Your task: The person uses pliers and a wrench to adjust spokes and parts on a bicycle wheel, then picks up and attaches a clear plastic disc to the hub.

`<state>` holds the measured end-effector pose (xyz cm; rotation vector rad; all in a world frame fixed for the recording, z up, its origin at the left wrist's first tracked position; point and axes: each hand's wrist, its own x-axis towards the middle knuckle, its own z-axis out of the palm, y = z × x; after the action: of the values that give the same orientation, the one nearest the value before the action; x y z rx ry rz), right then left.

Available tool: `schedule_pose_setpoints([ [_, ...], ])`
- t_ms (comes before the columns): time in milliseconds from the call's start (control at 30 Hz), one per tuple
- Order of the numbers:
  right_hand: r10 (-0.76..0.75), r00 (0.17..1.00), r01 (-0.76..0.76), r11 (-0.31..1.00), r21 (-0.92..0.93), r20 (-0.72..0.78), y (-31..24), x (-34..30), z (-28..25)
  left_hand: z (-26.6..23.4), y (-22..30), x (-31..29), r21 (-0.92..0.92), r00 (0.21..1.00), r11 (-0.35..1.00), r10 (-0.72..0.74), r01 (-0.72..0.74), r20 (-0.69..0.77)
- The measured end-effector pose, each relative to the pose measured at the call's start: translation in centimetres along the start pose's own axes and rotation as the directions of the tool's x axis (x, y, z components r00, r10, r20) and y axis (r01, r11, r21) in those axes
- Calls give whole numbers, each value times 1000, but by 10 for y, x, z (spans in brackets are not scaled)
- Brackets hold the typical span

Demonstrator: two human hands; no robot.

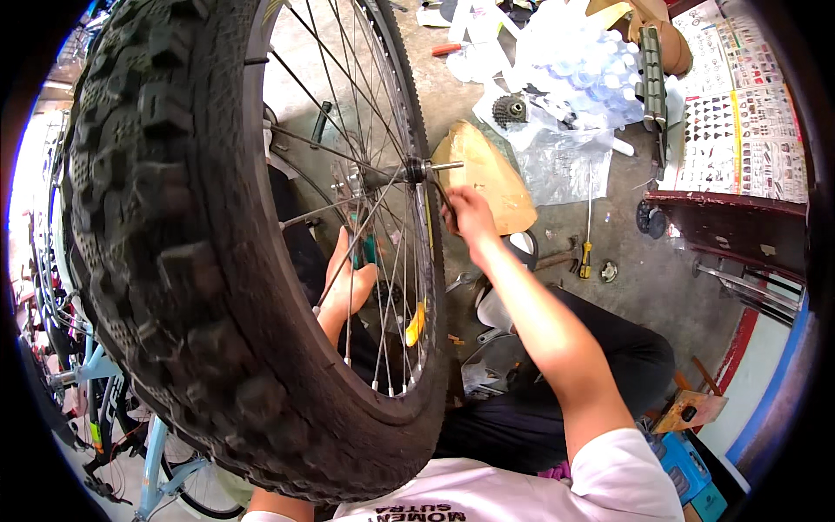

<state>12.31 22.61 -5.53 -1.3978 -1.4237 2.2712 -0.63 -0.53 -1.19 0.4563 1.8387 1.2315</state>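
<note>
A bicycle wheel with a knobby black tire [187, 261] stands upright in front of me, its axle [448, 165] sticking out to the right of the hub. Seen through the spokes, my left hand [350, 283] is closed around a green-handled metal tool [365, 249], probably pliers, whose head reaches up beside the hub. On the wheel's right side, my right hand [470, 216] is closed on a thin dark wrench [444, 197] that meets the hub at the axle. The fingertips of the left hand are partly hidden by spokes and tool.
On the floor lie brown cardboard [487, 170], a cassette sprocket [509, 110], a yellow-handled screwdriver [586, 259], a hammer [561, 256] and clear plastic bags [578, 65]. A low table covered with printed sheets [739, 130] stands right. Bicycles [104, 374] crowd the left.
</note>
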Motion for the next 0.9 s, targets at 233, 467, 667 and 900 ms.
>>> schedule_pose_setpoints([
  [233, -411, 911, 395, 839, -375, 41, -35, -154, 8, 9, 0, 3, -22, 1000, 999, 26, -26, -11],
  [467, -659, 679, 706, 464, -535, 323, -170, -129, 35, 12, 6, -8, -67, 992, 995, 71, -78, -107],
  [667, -798, 570, 702, 347, -622, 198, -201, 33, 28, 11, 12, -8, 8, 992, 996, -91, 92, -83],
  [900, -176, 970, 205, 963, -172, 169, -53, 80, -12, 18, 1, -5, -27, 992, 996, -81, 79, -94],
])
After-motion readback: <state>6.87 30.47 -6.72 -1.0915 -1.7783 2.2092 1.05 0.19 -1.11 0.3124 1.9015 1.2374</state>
